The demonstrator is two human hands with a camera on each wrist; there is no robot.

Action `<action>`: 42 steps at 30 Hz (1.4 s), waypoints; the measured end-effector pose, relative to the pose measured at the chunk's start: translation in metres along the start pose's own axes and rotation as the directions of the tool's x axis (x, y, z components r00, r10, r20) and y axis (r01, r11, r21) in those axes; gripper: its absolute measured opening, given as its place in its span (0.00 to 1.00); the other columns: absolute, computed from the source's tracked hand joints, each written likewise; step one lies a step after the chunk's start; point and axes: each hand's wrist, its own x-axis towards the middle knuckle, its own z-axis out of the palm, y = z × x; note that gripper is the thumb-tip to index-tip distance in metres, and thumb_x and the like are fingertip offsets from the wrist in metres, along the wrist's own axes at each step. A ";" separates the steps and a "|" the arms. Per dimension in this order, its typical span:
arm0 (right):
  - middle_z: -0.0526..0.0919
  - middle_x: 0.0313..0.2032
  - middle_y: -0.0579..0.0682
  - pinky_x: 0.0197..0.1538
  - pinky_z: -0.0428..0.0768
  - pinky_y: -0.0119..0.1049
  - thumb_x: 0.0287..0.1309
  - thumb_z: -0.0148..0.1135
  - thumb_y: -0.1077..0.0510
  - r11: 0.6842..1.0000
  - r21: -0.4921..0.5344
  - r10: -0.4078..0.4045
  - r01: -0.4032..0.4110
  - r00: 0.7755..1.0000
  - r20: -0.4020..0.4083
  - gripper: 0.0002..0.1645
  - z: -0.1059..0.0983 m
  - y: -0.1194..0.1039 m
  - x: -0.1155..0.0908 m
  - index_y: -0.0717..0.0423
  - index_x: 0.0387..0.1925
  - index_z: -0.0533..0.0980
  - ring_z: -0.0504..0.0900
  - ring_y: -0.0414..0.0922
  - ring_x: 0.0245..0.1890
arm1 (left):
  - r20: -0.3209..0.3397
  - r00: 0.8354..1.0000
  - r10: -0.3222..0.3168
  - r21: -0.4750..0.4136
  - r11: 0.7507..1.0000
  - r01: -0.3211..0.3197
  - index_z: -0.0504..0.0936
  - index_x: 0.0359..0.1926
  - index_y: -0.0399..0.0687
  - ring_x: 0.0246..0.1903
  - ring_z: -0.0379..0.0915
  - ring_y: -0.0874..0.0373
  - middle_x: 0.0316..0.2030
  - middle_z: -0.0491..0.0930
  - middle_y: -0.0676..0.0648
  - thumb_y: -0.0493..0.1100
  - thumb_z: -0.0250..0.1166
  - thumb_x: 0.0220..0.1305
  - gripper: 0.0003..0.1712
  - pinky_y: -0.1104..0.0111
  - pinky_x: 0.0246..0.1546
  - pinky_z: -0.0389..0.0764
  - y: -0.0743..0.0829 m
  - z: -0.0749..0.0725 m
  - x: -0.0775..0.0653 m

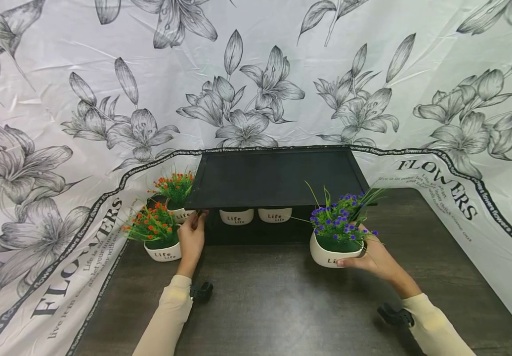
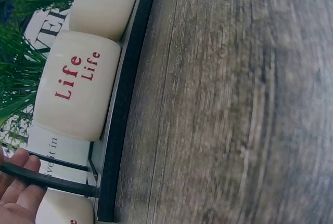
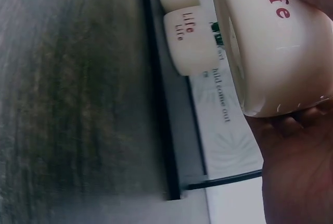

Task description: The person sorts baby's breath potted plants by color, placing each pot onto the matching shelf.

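The step in hand looks like carrying: the right hand (image 1: pixel 371 257) grips a rounded white pot marked "Life" (image 1: pixel 324 255), thumb across its front, and appears to hold it clear of the dark wood-grain bench (image 1: pixel 256 301). In it grow purple flowers (image 1: pixel 338 217) and long green blades. The left hand (image 1: pixel 192 240) holds a slim black post (image 2: pixel 57 181) of the black two-tier shelf (image 1: pixel 278 178), seemingly steadying it. The next move probably calls for keeping the pot level and its leaves off the top panel. Between the hands, two matching white pots (image 1: pixel 236 217) (image 1: pixel 275 215) stand on the lower tier, holding green foliage (image 2: pixel 21 78). Left of the left hand, two white pots (image 1: pixel 162 253) (image 1: pixel 180 216) carry orange-red flowers (image 1: pixel 149 222).
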 end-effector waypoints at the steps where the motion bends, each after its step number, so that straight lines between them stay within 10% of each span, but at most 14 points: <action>1: 0.80 0.66 0.53 0.57 0.79 0.37 0.46 0.86 0.49 1.000 0.000 0.008 -0.008 1.000 0.000 0.57 0.002 0.002 0.001 0.53 0.76 0.67 0.76 0.31 0.58 | 0.001 1.000 0.001 -0.001 1.000 -0.001 0.84 0.66 0.40 0.36 0.84 0.48 0.44 0.90 0.33 0.46 0.62 0.81 0.21 0.66 0.37 0.78 0.000 -0.001 0.000; 10: 0.78 0.67 0.61 0.63 0.77 0.59 0.49 0.85 0.47 0.992 0.040 0.119 -0.120 0.992 0.031 0.64 0.018 0.017 0.008 0.59 0.80 0.59 0.77 0.58 0.66 | -0.008 1.000 0.007 0.008 1.000 -0.007 0.87 0.60 0.40 0.30 0.75 0.66 0.39 0.90 0.35 0.45 0.63 0.80 0.18 0.76 0.31 0.70 0.000 -0.001 0.002; 20: 0.68 0.73 0.75 0.69 0.70 0.72 0.51 0.84 0.42 0.962 0.072 0.261 -0.264 0.964 0.046 0.79 0.025 0.031 0.020 0.64 0.85 0.41 0.70 0.72 0.72 | -0.004 1.000 0.008 0.010 1.000 -0.008 0.87 0.61 0.41 0.39 0.85 0.53 0.45 0.91 0.36 0.46 0.63 0.81 0.18 0.76 0.34 0.73 0.000 0.000 0.001; 33: 0.76 0.67 0.68 0.59 0.80 0.60 0.51 0.83 0.35 0.964 0.062 0.260 -0.259 0.966 -0.005 0.67 0.035 0.042 0.043 0.59 0.80 0.56 0.80 0.64 0.61 | 0.009 1.000 -0.001 -0.036 0.999 0.001 0.86 0.62 0.39 0.56 0.87 0.41 0.53 0.89 0.34 0.45 0.64 0.79 0.19 0.44 0.57 0.85 0.000 0.000 0.001; 42: 0.78 0.66 0.68 0.63 0.79 0.64 0.50 0.84 0.38 0.960 0.107 0.263 -0.257 0.964 -0.047 0.69 0.043 0.040 0.067 0.61 0.80 0.55 0.81 0.66 0.63 | -0.004 1.000 0.017 -0.008 1.000 -0.017 0.88 0.56 0.40 0.38 0.86 0.47 0.45 0.91 0.35 0.46 0.63 0.80 0.16 0.75 0.32 0.73 0.002 0.000 0.001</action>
